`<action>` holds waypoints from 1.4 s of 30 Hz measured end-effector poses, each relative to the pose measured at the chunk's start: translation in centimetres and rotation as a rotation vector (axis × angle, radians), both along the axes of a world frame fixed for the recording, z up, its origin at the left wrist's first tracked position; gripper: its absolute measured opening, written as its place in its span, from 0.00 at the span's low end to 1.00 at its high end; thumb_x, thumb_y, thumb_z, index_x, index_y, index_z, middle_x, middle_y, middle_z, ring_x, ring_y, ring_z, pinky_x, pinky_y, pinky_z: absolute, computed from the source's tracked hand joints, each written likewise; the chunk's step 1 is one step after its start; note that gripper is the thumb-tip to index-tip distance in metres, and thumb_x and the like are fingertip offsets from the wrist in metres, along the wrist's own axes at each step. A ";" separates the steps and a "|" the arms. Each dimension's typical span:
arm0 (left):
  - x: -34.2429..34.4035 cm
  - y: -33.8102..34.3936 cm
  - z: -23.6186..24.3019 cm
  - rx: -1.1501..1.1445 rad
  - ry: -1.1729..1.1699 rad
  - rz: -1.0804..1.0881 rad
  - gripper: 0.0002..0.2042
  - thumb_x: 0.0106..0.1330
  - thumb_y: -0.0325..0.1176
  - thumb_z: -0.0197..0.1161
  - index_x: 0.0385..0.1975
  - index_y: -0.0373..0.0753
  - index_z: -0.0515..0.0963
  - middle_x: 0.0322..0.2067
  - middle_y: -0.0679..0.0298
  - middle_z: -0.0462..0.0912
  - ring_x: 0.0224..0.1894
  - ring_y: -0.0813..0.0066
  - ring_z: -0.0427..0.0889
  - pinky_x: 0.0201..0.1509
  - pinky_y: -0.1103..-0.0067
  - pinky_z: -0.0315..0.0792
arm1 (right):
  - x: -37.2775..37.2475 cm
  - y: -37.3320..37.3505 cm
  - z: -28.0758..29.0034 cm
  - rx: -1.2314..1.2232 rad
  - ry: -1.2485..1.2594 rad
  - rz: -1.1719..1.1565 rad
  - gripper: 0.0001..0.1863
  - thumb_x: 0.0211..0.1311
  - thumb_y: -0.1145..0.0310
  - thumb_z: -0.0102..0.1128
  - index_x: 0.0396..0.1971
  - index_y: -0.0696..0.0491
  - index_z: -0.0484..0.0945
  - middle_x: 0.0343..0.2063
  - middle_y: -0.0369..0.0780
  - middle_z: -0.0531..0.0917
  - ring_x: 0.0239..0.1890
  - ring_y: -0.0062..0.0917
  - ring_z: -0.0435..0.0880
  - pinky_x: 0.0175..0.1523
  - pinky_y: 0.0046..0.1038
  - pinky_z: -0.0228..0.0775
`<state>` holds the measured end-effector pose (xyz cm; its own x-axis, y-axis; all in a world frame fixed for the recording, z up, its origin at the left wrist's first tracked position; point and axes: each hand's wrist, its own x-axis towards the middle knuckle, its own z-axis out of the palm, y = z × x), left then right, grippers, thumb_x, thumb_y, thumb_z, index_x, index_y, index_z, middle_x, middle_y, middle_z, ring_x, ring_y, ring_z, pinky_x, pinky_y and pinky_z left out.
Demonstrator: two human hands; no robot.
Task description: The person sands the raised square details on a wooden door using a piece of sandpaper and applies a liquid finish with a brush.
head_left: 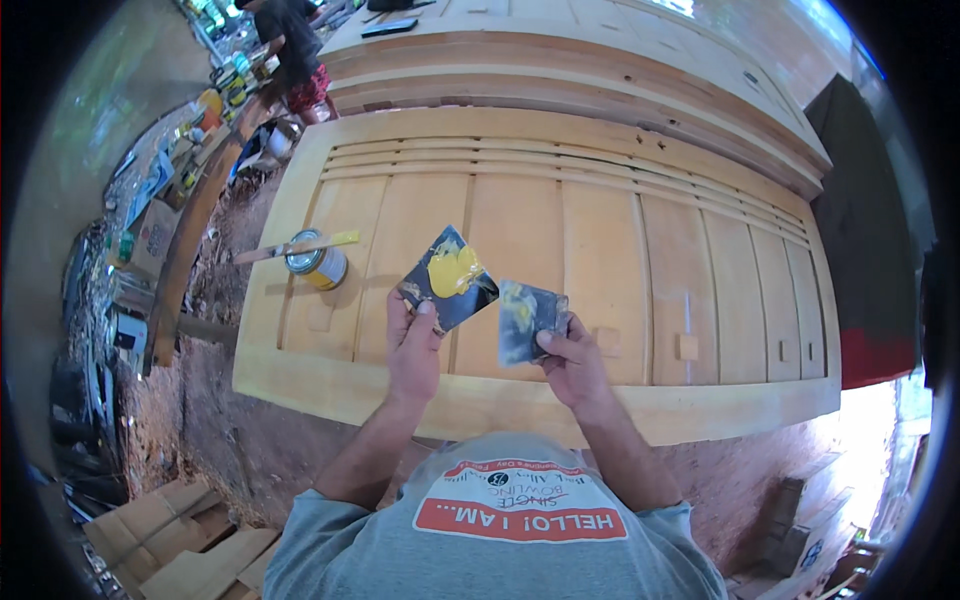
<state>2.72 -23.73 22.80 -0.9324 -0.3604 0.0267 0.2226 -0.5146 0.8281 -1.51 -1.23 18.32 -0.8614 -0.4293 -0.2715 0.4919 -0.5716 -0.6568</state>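
My left hand (pixel 415 345) grips a dark square plate (pixel 425 287) by its near corner, thumb on top. A thick mound of yellow paste (pixel 453 268) lies on that plate. In my right hand (pixel 575 365) is a smaller grey flat spreader (pixel 530 318), pinched at its right edge and smeared with yellow. The two tools are close together above a pale wooden door panel (pixel 510 230) with grooves and raised slats. On the panel's left part stands a small tin can (pixel 318 262), with a flat wooden stick (pixel 300 246), yellow at its end, lying across its top.
Beyond the panel rises a stack of wooden doors (pixel 560 75) with a dark flat object (pixel 390 27) on top. Another person (pixel 290 50) stands at the far left near cluttered cans. A dark box-like block (pixel 862 230) is at the right. Cardboard (pixel 180 540) lies lower left.
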 end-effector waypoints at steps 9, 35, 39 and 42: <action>-0.3 2.7 -0.1 -0.133 0.002 -0.004 0.17 0.78 0.28 0.48 0.64 0.37 0.60 0.52 0.64 0.73 0.51 0.82 0.73 0.55 0.80 0.71 | 1.5 -3.3 2.6 -0.023 -0.080 -0.138 0.23 0.64 0.83 0.54 0.56 0.62 0.59 0.51 0.49 0.78 0.51 0.39 0.85 0.52 0.45 0.86; 1.5 3.3 2.5 -1.118 0.190 0.006 0.17 0.78 0.30 0.47 0.63 0.32 0.66 0.42 0.50 0.82 0.40 0.65 0.84 0.45 0.74 0.76 | 0.4 -4.1 2.9 -0.047 0.016 -0.168 0.20 0.66 0.81 0.54 0.54 0.59 0.58 0.47 0.47 0.77 0.43 0.38 0.87 0.43 0.40 0.90; 1.5 2.4 3.4 -1.171 0.057 -0.140 0.17 0.78 0.29 0.48 0.64 0.34 0.66 0.37 0.50 0.83 0.33 0.64 0.84 0.38 0.73 0.76 | 0.0 -3.6 3.5 -0.022 0.039 -0.200 0.20 0.66 0.81 0.56 0.54 0.59 0.60 0.47 0.47 0.78 0.42 0.37 0.88 0.42 0.40 0.90; 1.3 1.4 3.1 -1.186 0.012 -0.141 0.18 0.78 0.29 0.48 0.64 0.35 0.66 0.36 0.51 0.82 0.31 0.64 0.84 0.36 0.73 0.75 | -1.0 -2.3 4.6 -0.001 0.128 -0.225 0.20 0.65 0.80 0.58 0.53 0.57 0.63 0.47 0.47 0.80 0.42 0.37 0.88 0.41 0.41 0.90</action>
<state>4.00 -22.38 25.94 -0.9593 0.0005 0.2823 0.2362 0.5490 0.8017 -2.55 -3.56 22.88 -0.9627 -0.2230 -0.1532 0.2647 -0.6583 -0.7047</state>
